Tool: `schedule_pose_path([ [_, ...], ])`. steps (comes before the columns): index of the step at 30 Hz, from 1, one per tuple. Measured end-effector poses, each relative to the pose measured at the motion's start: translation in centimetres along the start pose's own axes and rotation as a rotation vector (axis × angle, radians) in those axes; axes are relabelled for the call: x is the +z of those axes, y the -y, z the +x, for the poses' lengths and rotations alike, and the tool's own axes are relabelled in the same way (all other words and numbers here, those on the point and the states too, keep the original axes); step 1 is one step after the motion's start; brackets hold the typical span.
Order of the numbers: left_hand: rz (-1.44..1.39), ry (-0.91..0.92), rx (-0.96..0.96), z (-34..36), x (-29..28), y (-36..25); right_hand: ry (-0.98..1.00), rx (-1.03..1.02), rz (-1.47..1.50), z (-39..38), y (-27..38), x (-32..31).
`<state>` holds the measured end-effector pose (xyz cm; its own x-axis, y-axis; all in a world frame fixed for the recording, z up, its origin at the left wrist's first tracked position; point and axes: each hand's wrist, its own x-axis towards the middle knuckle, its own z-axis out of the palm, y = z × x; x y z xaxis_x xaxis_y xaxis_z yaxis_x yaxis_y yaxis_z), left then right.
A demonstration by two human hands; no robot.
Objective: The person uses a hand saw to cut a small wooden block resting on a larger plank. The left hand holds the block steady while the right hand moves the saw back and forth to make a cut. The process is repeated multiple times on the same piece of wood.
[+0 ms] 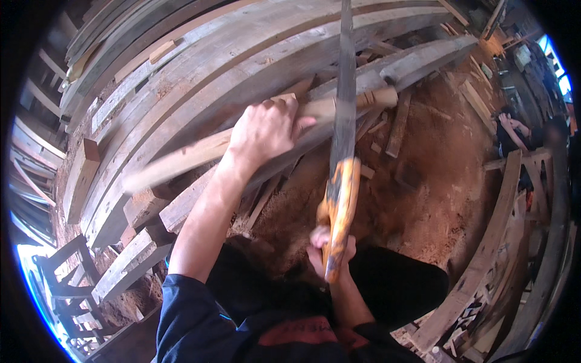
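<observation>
My right hand [331, 249] is wrapped round the orange-and-black handle of a handsaw [342, 202], low in front of me. The long grey blade points away from me and crosses over a pale length of wood [187, 158]. Whether the teeth touch the wood, I cannot tell. My left hand [264, 131] clasps that wood from above, left of the blade, with the thumb reaching toward it. The piece slants up to the right, and its blunt end shows beyond the saw. Beneath it are grey timber beams [242, 72]; its near end is blurred.
Curved beams are stacked across the left and far side, with squared beam ends [136, 260] near my left arm. Brown, dusty ground [430, 175] holds wood offcuts. At right, another person [514, 130] is beside a long curved plank [484, 260] and heaped timber.
</observation>
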<state>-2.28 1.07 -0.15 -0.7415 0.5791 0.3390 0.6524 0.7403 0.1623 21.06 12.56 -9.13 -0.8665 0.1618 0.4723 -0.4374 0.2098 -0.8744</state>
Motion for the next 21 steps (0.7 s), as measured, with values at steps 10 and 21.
schedule_pose_path([
  [10,-0.008,-0.067,0.035,0.1,-0.1,0.4,-0.046,-0.106,-0.042,-0.4,0.6,-1.5],
  [21,-0.026,-0.004,0.003,0.3,-0.4,0.4,-0.010,-0.037,-0.132,-0.6,2.0,-0.5],
])
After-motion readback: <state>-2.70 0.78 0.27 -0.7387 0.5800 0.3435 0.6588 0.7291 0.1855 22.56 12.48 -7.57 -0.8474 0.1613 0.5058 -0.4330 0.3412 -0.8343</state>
